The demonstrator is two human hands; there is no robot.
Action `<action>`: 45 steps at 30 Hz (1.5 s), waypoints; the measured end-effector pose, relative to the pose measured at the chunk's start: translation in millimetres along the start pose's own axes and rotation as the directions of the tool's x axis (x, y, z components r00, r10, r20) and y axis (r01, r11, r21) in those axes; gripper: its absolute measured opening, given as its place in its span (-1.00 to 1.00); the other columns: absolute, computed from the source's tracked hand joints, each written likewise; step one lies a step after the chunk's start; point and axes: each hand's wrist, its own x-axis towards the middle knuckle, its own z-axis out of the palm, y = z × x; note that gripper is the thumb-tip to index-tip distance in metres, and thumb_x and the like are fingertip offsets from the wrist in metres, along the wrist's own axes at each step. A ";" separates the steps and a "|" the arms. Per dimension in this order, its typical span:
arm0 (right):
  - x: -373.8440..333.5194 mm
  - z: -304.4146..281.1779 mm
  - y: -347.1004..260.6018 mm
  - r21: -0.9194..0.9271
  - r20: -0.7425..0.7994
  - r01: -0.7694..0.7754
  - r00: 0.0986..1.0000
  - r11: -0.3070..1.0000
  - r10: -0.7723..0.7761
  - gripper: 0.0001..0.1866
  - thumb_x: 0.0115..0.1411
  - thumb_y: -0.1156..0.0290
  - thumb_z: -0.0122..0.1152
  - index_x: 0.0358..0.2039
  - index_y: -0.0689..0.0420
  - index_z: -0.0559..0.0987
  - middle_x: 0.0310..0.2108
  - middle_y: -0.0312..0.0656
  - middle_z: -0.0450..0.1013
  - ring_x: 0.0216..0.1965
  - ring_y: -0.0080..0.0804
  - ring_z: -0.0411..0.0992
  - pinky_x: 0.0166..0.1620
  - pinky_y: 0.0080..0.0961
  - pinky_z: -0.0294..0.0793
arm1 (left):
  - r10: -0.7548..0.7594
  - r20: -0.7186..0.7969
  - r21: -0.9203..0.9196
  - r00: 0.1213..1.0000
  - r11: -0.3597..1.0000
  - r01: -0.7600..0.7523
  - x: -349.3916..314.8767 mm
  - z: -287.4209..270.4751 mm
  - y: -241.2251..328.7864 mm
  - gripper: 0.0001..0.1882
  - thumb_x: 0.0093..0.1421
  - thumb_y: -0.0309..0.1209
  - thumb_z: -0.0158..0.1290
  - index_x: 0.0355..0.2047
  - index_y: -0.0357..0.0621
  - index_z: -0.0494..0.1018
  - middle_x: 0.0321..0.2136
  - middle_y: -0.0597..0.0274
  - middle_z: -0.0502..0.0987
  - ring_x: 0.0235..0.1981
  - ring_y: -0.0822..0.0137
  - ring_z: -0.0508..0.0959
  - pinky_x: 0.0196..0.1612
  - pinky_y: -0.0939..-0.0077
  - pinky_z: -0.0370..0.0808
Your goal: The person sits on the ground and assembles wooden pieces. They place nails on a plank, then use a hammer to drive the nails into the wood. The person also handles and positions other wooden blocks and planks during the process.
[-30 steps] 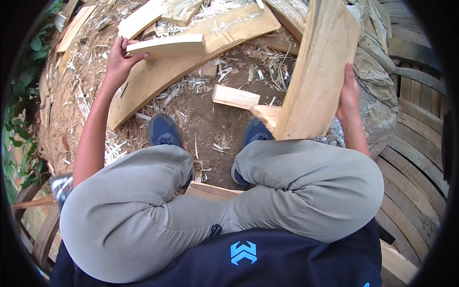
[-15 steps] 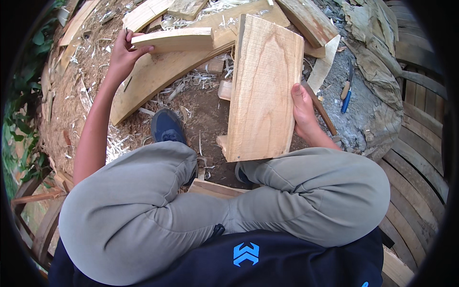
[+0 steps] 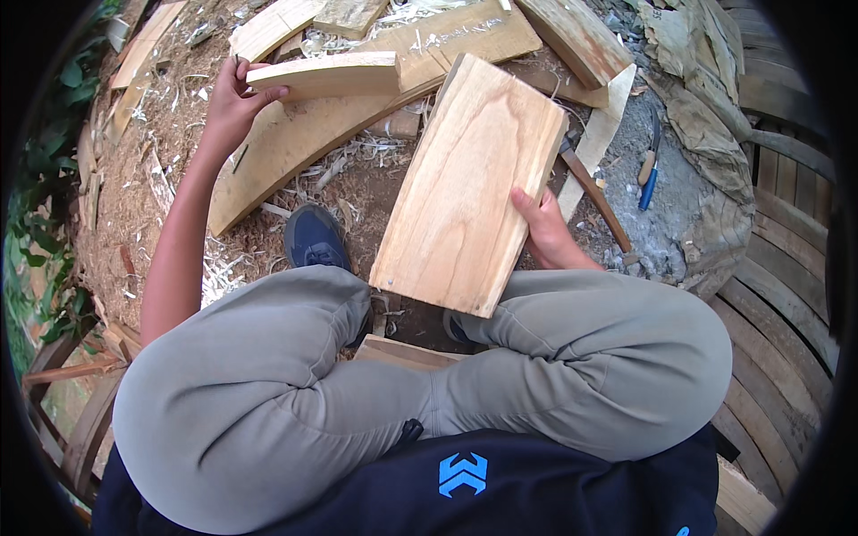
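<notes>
Right hand grips board by its right edge; weight could twist it loose. Left hand pinches curved block by one end; slack could drop it

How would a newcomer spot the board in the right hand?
Start at the grey trousers in the lower half; just above them, near mid-picture, the right hand grips the pale board by its right edge. Its broad face, with tall arched grain, is turned up to view, setting it apart from the narrow, curved piece in the left hand.
</notes>
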 end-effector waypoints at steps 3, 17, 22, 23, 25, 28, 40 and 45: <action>-1.4 -6.7 9.9 0.027 0.008 -0.016 1.000 1.000 0.016 -0.41 0.32 0.19 0.32 0.22 0.25 0.36 0.07 -0.11 0.50 0.08 -0.38 0.48 0.13 -0.36 0.49 | 0.005 0.008 -0.016 1.000 1.000 -0.005 1.4 1.2 0.1 -0.47 0.10 -0.56 0.36 -0.31 -0.04 0.11 -0.08 0.05 0.56 0.00 0.33 0.55 0.07 0.39 0.58; -4.7 -22.2 7.0 -0.511 -0.188 -0.371 0.929 0.776 0.320 -0.35 0.23 -0.04 0.37 0.05 0.24 0.41 -0.12 -0.12 0.51 -0.29 -0.43 0.54 -0.40 -0.50 0.57 | -0.037 -0.020 0.014 0.999 0.999 0.038 -0.4 -1.9 3.3 -0.47 0.12 -0.61 0.33 -0.30 -0.04 0.10 -0.06 0.03 0.54 -0.02 0.30 0.56 0.01 0.43 0.59; 14.8 -66.5 -20.0 -0.477 -0.330 -0.063 0.937 0.877 -0.112 -0.39 0.18 -0.09 0.39 -0.06 0.18 0.42 -0.24 -0.23 0.44 -0.37 -0.54 0.41 -0.37 -0.54 0.45 | -0.060 -0.026 0.018 0.998 0.998 0.060 3.6 6.1 1.8 -0.47 0.11 -0.61 0.34 -0.29 -0.04 0.11 -0.06 0.06 0.53 -0.04 0.33 0.56 -0.03 0.46 0.59; 26.7 -74.9 -28.2 -0.546 -0.252 0.121 0.920 0.829 -0.299 -0.35 0.16 -0.11 0.40 -0.02 0.18 0.42 -0.24 -0.21 0.43 -0.33 -0.50 0.42 -0.28 -0.52 0.48 | -0.058 -0.024 0.024 0.998 0.998 0.059 5.7 6.7 0.8 -0.47 0.11 -0.61 0.34 -0.29 -0.03 0.11 -0.07 0.06 0.53 -0.04 0.33 0.56 -0.03 0.46 0.59; 55.3 -62.8 -49.9 -0.802 -0.041 0.257 0.876 0.539 -0.480 -0.22 0.10 -0.15 0.43 0.11 0.18 0.42 -0.19 -0.08 0.46 -0.16 -0.29 0.49 -0.03 -0.39 0.52 | -0.039 -0.020 0.041 0.999 0.998 0.040 3.6 -5.1 1.2 -0.46 0.11 -0.61 0.35 -0.28 -0.03 0.11 -0.09 0.07 0.54 -0.05 0.33 0.57 0.00 0.42 0.59; 92.1 -43.0 -83.2 -0.943 0.211 0.305 0.859 0.135 -0.466 -0.06 0.03 -0.22 0.45 0.22 0.21 0.39 -0.04 0.07 0.50 0.05 -0.08 0.49 0.17 -0.26 0.46 | -0.007 0.010 0.002 1.000 1.000 0.007 3.7 -4.0 -2.6 -0.45 0.10 -0.63 0.34 -0.27 -0.03 0.11 -0.14 0.07 0.55 -0.04 0.32 0.57 0.01 0.44 0.57; 96.6 -14.5 -67.8 -0.931 0.252 0.276 0.959 0.239 -0.126 0.10 -0.15 -0.24 0.55 0.30 0.10 0.34 0.10 0.11 0.50 0.15 0.05 0.46 0.19 -0.15 0.42 | 0.073 -0.049 -0.067 0.996 0.995 -0.076 2.0 9.5 43.9 -0.45 0.13 -0.77 0.25 -0.24 0.01 0.10 -0.26 0.27 0.39 -0.11 0.38 0.52 -0.02 0.46 0.51; 95.3 -7.2 -84.3 -0.938 0.256 0.248 0.967 0.242 0.001 0.06 -0.18 -0.22 0.57 0.24 0.12 0.37 0.04 0.13 0.53 0.11 0.08 0.49 0.13 -0.12 0.45 | 0.099 -0.044 -0.001 0.994 0.995 -0.100 17.8 15.1 88.9 -0.44 0.10 -0.69 0.33 -0.29 -0.01 0.10 -0.36 0.38 0.27 -0.27 0.56 0.42 -0.14 0.62 0.46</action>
